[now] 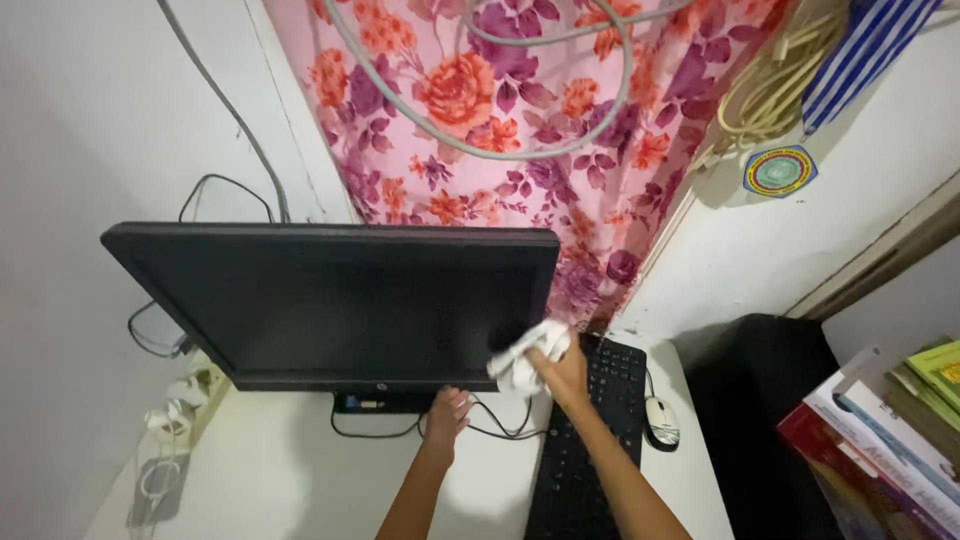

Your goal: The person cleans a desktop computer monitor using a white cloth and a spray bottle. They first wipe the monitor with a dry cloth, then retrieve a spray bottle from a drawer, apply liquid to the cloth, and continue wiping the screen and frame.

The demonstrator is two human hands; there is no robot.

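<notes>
A round green-and-yellow sticker marks the white wall. Right hand pinches a white cloth against the black monitor. Left hand, fingers curled, touches the monitor's base on the white desk.

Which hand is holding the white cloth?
The right hand holds the crumpled white cloth against the lower right corner of the black monitor. The left hand holds nothing; it rests at the monitor's bottom edge.
</notes>
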